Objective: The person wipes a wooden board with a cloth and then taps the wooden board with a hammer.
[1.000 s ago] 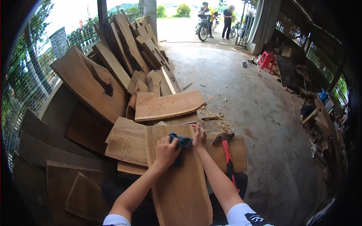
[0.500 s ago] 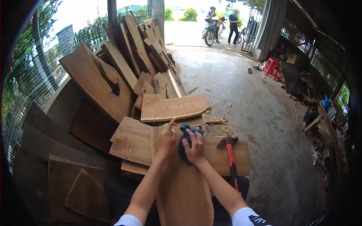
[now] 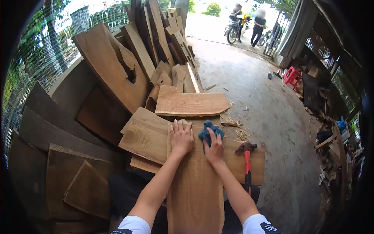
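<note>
A long wooden board (image 3: 196,187) runs away from me, its near end between my legs. My left hand (image 3: 182,138) lies flat on the board's far left part, fingers spread and pointing forward. Near the far right edge, my right hand (image 3: 214,148) grips a bunched dark blue cloth (image 3: 210,131), pressing it to the wood. Part of the cloth is hidden under the fingers. A claw hammer (image 3: 247,162) with a red and black handle rests on another plank (image 3: 255,171) to the right of that hand.
More boards (image 3: 144,134) lie under and left of the long one, and a curved slab (image 3: 193,102) lies beyond it. Several slabs (image 3: 113,70) lean at the left fence. Wood shavings (image 3: 242,134) litter the floor. A red stool (image 3: 291,77) and two people near motorbikes (image 3: 233,33) are farther off.
My left hand has gone from a raised, pointing pose to lying flat on the board. The right hand and cloth have shifted toward the far right edge. The whole view has shifted slightly.
</note>
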Tool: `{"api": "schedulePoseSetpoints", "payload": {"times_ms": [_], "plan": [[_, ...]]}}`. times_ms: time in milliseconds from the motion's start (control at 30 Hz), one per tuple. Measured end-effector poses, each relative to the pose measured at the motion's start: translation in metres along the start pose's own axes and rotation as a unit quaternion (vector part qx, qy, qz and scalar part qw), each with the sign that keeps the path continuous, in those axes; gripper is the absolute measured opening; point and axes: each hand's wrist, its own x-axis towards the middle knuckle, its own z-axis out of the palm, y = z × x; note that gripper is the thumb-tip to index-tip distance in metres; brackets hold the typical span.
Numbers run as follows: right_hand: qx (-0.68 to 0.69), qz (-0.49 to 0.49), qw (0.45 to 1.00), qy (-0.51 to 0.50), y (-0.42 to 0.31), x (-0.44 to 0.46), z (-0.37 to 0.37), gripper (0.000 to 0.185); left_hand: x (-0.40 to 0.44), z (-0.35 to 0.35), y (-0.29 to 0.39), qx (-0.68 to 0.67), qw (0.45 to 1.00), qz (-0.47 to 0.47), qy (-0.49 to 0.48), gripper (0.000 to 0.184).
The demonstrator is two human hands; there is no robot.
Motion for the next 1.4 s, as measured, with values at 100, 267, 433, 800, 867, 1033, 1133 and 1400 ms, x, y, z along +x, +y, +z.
{"api": "schedulePoseSetpoints", "payload": {"times_ms": [100, 267, 433, 800, 867, 1033, 1133, 1400], "plan": [[0.025, 0.002, 0.999, -0.037, -0.013, -0.033, -0.019, 0.062, 0.000, 0.003, -0.001, 0.004, 1.000, 0.007, 0.011, 0.042], [0.021, -0.004, 1.000, 0.005, 0.017, 0.020, -0.003, 0.059, 0.000, -0.001, 0.000, 0.005, 1.000, 0.003, -0.009, 0.042], [0.012, -0.011, 1.000, 0.026, 0.008, 0.011, 0.002, 0.062, -0.001, 0.001, -0.002, 0.003, 1.000, 0.003, -0.009, 0.042], [0.041, -0.009, 0.999, -0.006, 0.013, 0.019, -0.010, 0.058, 0.001, 0.003, -0.002, 0.033, 0.999, 0.023, 0.010, 0.040], [0.024, -0.025, 0.998, 0.044, 0.012, 0.018, 0.006, 0.059, 0.000, 0.003, -0.002, 0.034, 0.999, 0.013, 0.005, 0.040], [0.024, -0.123, 0.989, -0.073, -0.020, -0.053, -0.034, 0.066, -0.001, 0.003, -0.004, 0.041, 0.999, 0.020, 0.013, 0.039], [0.061, -0.177, 0.976, -0.109, -0.006, -0.055, -0.044, 0.066, -0.002, 0.004, -0.005, 0.050, 0.998, 0.027, 0.017, 0.038], [0.027, -0.020, 0.999, -0.037, -0.001, -0.013, -0.013, 0.067, -0.004, 0.000, -0.006, 0.046, 0.999, 0.020, 0.013, 0.040]]}}
